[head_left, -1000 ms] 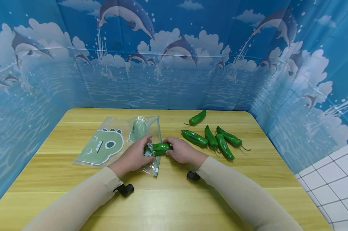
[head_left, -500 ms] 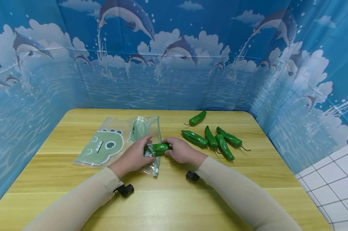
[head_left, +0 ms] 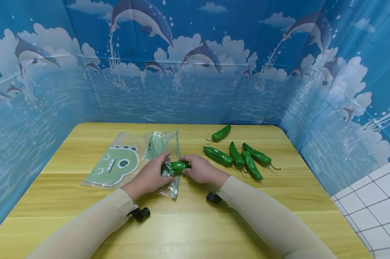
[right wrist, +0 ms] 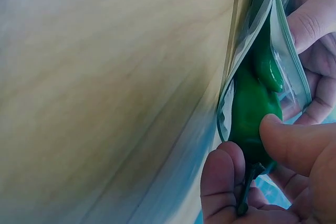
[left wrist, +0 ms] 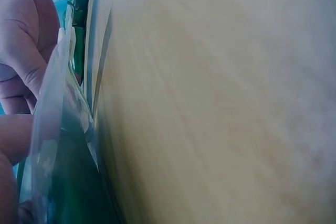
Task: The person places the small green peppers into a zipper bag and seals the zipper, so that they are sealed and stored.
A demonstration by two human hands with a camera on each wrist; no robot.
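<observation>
Presently, on your wooden desk: one green pepper, pinched near its stem between the thumb and fingers of your right hand. It lies to the left of that grip, long axis roughly parallel to the desk's far edge, body pointing into the mouth of a clear zip bag. Your right hand is nearer the stem; your left hand is nearer the bagged end, its thumb and fingers gripping the mouth's plastic.

Count, bag: apparently one, printed, spread left of the desk's centre, with one slider at the mouth's near end. Inside: another green lobe, perhaps a second pepper; full number hidden. Loose peppers: five, being four clustered toward the right edge, and one nearer the far edge.
</observation>
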